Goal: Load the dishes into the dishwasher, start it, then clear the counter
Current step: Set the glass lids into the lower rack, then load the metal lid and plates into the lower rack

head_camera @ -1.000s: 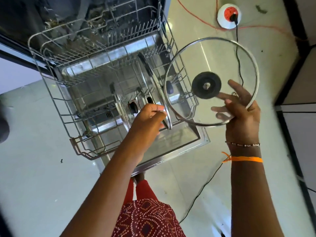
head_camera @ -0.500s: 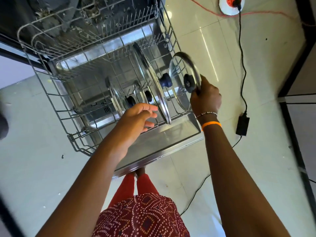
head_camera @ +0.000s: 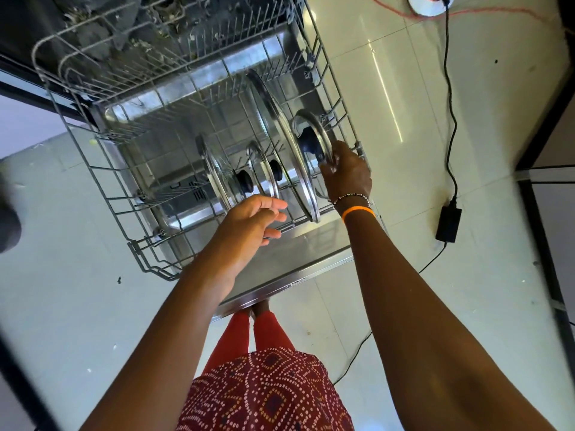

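The dishwasher's lower wire rack (head_camera: 102,181) is pulled out over the open door (head_camera: 295,253). Several glass lids with black knobs stand on edge in it: a large lid (head_camera: 280,129) in the middle and two smaller lids (head_camera: 214,169) (head_camera: 264,169) to its left. My right hand (head_camera: 347,172) grips a small glass lid (head_camera: 311,135) by its lower edge, holding it upright at the rack's right side. My left hand (head_camera: 252,222) hovers over the rack's front edge with relaxed fingers, holding nothing.
An upper rack (head_camera: 155,42) sits further back inside the machine. A black power adapter (head_camera: 448,223) and its cable lie on the tiled floor to the right, leading to a round socket (head_camera: 426,4). A red cable crosses the floor at top right.
My right hand swung the lid from flat over the floor to upright and lowered it into the rack's right side. My left hand let go of the large lid's rim and drew back.
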